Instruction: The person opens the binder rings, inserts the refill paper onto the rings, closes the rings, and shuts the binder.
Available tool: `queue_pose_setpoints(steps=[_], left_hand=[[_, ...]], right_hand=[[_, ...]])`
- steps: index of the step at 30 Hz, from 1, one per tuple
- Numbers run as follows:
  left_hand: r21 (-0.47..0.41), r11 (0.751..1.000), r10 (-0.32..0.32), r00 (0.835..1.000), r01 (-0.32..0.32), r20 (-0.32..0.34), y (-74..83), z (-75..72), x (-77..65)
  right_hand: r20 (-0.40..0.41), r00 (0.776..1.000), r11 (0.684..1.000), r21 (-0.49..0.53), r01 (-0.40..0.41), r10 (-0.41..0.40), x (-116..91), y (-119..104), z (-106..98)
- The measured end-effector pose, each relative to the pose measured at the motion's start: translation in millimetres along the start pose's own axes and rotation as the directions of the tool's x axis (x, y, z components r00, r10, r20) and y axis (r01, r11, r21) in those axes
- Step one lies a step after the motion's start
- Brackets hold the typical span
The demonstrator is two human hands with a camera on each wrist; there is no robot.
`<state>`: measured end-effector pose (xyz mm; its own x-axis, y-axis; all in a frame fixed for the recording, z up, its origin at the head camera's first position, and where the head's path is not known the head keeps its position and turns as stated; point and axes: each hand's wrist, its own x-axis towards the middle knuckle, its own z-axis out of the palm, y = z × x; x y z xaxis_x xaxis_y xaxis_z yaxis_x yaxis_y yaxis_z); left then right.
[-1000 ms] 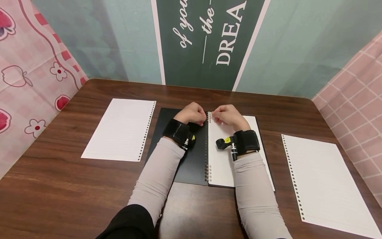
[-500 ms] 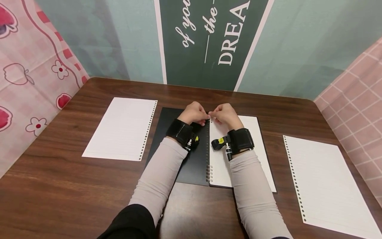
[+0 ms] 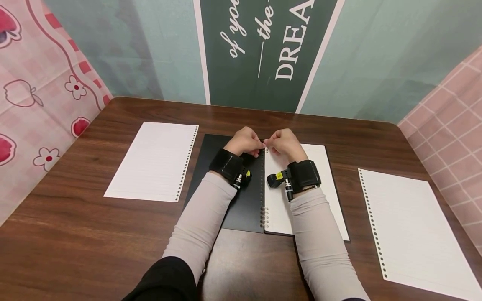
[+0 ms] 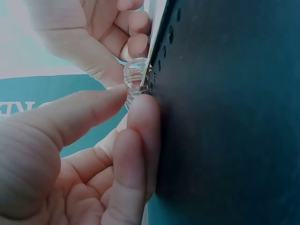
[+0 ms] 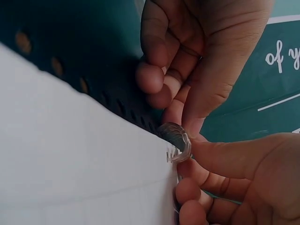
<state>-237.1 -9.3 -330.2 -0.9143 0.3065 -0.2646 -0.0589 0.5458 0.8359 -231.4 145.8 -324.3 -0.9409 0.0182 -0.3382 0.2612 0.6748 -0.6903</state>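
A notebook lies on the table, its black cover (image 3: 212,156) opened to the left and its white punched pages (image 3: 312,154) on the right. At the far end of its spine, a clear plastic binding ring strip (image 4: 136,77) passes through the holes. My left hand (image 3: 244,142) pinches this strip from the cover side. My right hand (image 3: 286,144) pinches it from the page side, thumb against the rings (image 5: 182,140). The fingertips of both hands almost meet there. A second clear ring strip (image 3: 265,217) sits at the near end of the spine.
One loose punched sheet (image 3: 150,161) lies left of the notebook, holes facing right. Another punched sheet (image 3: 414,225) lies at the right, holes facing left. The brown wooden table (image 3: 75,234) ends at a green printed backdrop (image 3: 150,54).
My right hand has moved left along the page top to the spine, bringing its fingertips close to the left hand's. Over the last half second both hands have stayed nearly still.
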Motion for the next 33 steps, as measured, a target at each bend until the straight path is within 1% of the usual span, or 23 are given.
queue_pose_setpoints(steps=[6, 13, 23, 27, 33], left_hand=[[0.008, 1.000, -0.007, 1.000, 0.007, 0.003, -0.6, -0.7, 1.6], [0.011, 1.000, -0.011, 1.000, 0.011, 0.003, -0.4, -1.0, 2.2], [0.031, 1.000, -0.004, 1.000, 0.005, -0.010, 1.5, -0.4, 0.4], [0.036, 0.999, -0.014, 1.000, 0.014, 0.002, 2.5, -1.1, -0.9], [0.072, 0.997, -0.018, 0.999, 0.020, -0.033, 1.5, -1.9, -1.1]], right_hand=[[0.009, 1.000, 1.000, -0.006, 0.012, -0.012, 0.3, 0.2, -1.0], [0.000, 1.000, 1.000, -0.002, 0.000, 0.000, -1.1, -0.7, -0.7], [0.000, 0.998, 0.998, -0.028, 0.056, -0.056, -0.2, 2.2, -2.9], [-0.014, 0.998, 0.997, -0.037, 0.064, -0.064, -0.2, 2.6, -2.4], [-0.061, 0.997, 0.999, 0.016, 0.037, -0.036, 1.1, 5.5, -1.1]])
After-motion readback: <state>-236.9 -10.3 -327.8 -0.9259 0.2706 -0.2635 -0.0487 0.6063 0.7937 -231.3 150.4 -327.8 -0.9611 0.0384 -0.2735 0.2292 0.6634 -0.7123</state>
